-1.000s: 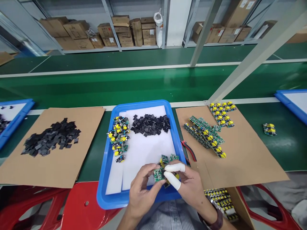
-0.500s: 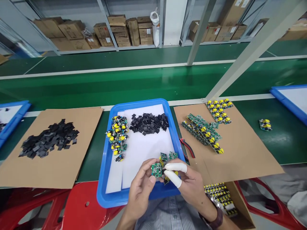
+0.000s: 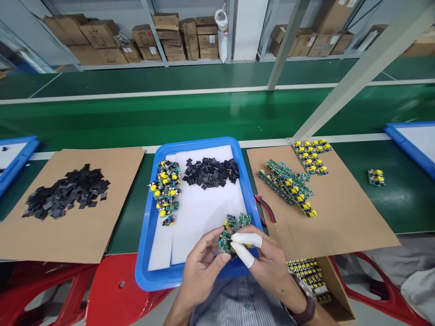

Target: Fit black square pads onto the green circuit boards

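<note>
My left hand [image 3: 206, 262] holds a small green circuit board [image 3: 224, 242] between thumb and fingers, above the near right part of the blue tray [image 3: 144, 253]. White covers sit on the thumb and a finger of my right hand [image 3: 263, 256], which are pinched at the board's right edge; whatever lies between them is too small to make out. Just beyond my hands are more boards [image 3: 244, 219]. A column of boards with yellow parts [image 3: 166, 188] lies along the tray's left side, and a heap of black pieces [image 3: 212, 173] lies at its far end.
Cardboard at the left carries another black heap [image 3: 68, 192]. On the right cardboard [image 3: 336, 217] are board strips [image 3: 288, 183] and yellow-topped boards [image 3: 311, 156]. Red-handled pliers [image 3: 266, 208] lie beside the tray. A slanted metal post [image 3: 340, 99] rises at the right. Below is an open box [image 3: 340, 294].
The held board has turned and tilted between my hands, and shifted slightly right. My right fingertips remain at its edge. The whole view has shifted slightly.
</note>
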Demonstrator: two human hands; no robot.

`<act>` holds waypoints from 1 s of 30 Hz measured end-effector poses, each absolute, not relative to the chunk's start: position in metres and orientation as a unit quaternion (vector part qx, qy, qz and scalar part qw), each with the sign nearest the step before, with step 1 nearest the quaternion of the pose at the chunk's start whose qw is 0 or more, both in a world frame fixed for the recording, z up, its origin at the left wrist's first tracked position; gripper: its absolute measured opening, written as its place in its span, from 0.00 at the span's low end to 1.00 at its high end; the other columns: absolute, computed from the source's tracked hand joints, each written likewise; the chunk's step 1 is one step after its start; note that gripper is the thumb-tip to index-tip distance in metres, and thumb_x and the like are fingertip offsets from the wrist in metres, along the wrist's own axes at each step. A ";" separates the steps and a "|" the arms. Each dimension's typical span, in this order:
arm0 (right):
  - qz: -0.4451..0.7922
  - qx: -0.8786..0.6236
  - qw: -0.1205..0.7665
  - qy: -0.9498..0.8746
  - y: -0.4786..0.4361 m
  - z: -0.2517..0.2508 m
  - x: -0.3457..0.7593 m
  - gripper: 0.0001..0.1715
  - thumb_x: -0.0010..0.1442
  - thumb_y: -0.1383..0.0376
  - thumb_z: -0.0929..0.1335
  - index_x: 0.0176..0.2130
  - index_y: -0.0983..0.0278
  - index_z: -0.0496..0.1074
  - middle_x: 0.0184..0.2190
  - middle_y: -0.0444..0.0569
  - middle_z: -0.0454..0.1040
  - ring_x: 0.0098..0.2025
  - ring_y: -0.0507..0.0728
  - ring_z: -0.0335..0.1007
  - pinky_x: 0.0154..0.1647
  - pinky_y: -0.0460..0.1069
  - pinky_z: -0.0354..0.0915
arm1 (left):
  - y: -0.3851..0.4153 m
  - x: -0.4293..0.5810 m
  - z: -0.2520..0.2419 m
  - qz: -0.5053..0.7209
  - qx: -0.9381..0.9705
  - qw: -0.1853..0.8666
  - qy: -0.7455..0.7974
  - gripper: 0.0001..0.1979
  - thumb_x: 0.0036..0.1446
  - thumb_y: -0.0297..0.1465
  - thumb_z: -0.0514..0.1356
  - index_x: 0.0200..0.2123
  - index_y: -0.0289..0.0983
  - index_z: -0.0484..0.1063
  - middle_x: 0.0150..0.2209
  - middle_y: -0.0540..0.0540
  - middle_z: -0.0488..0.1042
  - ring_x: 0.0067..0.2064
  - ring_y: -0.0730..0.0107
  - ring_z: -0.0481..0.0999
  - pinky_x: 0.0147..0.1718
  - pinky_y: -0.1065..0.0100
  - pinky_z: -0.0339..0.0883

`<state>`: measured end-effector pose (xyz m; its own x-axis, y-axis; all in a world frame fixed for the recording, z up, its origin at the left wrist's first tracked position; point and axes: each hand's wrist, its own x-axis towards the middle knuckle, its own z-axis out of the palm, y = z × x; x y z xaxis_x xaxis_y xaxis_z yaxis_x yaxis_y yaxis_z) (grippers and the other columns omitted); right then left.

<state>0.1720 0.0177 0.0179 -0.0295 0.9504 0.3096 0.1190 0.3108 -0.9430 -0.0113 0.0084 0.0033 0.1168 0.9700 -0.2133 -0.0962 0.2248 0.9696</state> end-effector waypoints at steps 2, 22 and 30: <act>0.373 -0.439 0.529 -0.624 0.018 0.019 0.174 0.19 0.64 0.77 0.71 0.49 0.56 0.79 0.41 0.48 0.79 0.42 0.56 0.78 0.44 0.50 0.75 | 0.009 -0.011 0.004 0.446 0.428 0.606 0.500 0.21 0.58 0.33 0.72 0.55 0.43 0.80 0.51 0.41 0.83 0.51 0.59 0.82 0.52 0.64 0.77; 0.392 -0.420 0.390 -0.720 0.020 0.031 0.186 0.13 0.66 0.76 0.67 0.45 0.61 0.75 0.40 0.50 0.75 0.42 0.58 0.73 0.43 0.52 0.71 | 0.013 -0.007 0.004 0.474 0.476 0.588 0.450 0.18 0.56 0.28 0.73 0.51 0.45 0.84 0.49 0.41 0.84 0.47 0.59 0.84 0.47 0.64 0.80; 0.444 -0.446 0.398 -0.667 0.026 0.023 0.183 0.08 0.68 0.67 0.70 0.44 0.59 0.81 0.31 0.45 0.72 0.32 0.55 0.69 0.33 0.48 0.66 | 0.015 -0.007 0.006 0.462 0.492 0.572 0.467 0.17 0.57 0.30 0.72 0.51 0.42 0.83 0.47 0.40 0.83 0.46 0.59 0.83 0.46 0.63 0.80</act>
<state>0.1827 0.0261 0.0228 -0.2856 0.9488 0.1351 0.2409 0.2075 -0.9481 -0.0070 0.0149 0.0059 0.1375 0.9873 -0.0792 -0.0698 0.0894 0.9935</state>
